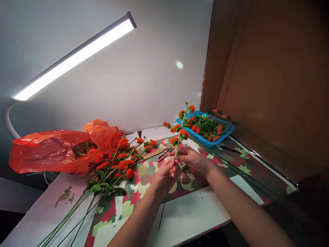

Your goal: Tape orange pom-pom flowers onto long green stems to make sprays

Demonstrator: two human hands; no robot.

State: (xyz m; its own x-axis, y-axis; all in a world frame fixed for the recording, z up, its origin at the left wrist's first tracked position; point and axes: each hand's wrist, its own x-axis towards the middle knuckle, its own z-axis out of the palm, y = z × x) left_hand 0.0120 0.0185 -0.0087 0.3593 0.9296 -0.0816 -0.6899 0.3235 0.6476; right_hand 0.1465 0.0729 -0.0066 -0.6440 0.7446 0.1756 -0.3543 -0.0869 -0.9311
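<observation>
In the middle of the head view, an upright flower stem (184, 133) carries orange fuzzy blossoms and green leaves, like chenille craft work. My left hand (166, 171) pinches it low, just below the bottom blossoms, with a thin dark length of stem hanging beneath the fist. My right hand (191, 158) comes in from the right, thumb and fingers closed at the same stem slightly higher up. Its fingertips are partly hidden behind the stem. Beyond my hands lie small dark-red-handled snips (164, 155) and a thin wooden stick (151, 156).
A pile of finished orange flower stems (120, 168) lies left, beside a red plastic bag (56, 147). At back right stands a blue basket (209, 143) of flower parts. Long green wires (239, 168) lie on the right. A bar lamp (77, 56) hangs above; a cardboard wall (269, 85) stands right.
</observation>
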